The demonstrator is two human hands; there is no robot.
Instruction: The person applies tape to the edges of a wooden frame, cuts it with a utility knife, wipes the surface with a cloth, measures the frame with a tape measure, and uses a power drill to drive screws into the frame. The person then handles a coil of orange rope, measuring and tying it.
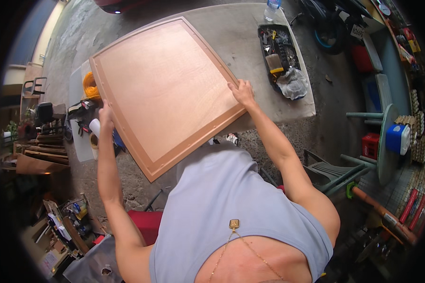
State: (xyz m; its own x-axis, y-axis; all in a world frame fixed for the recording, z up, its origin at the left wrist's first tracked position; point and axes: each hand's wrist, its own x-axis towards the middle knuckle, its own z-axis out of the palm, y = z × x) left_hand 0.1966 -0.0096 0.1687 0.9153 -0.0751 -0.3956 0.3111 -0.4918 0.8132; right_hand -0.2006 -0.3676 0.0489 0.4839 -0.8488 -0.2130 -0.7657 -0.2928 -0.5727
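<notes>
A large rectangular wooden panel (170, 89) with a raised brown frame round its edge lies turned at an angle in front of me, over the pale tabletop (236, 37). Its near corner juts past the table's edge toward my body. My left hand (106, 114) is closed on the panel's left side. On the right side, my right hand (243, 93) grips the frame near the right corner, thumb on top. The fingers under the frame are partly hidden. Whether the panel rests on the table or is lifted, I cannot tell.
A black tool tray (281, 56) with a crumpled grey plastic bag (293, 84) sits on the right, a plastic bottle (270, 10) behind it. Left of the panel are an orange coil (90, 86) and a white roll (95, 127). A green chair (333, 170) stands at right.
</notes>
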